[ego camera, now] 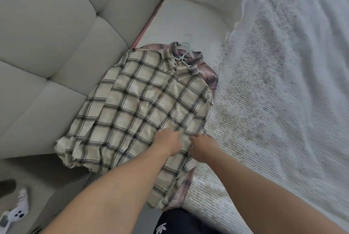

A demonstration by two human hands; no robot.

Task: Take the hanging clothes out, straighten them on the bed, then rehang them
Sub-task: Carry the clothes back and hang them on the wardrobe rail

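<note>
Shirt (143,105) lay flat on the bed (264,101), collar away from both grips, long axis running from them. Left hand (168,142) and right hand (203,147) pressed its lower front side by side; finger spread couldn't be told.

Open bedspread (273,101) right of the shirts (143,105); padded headboard (56,45) (touching them) left.

head cam, looks down, close over bed (273,82)
</note>
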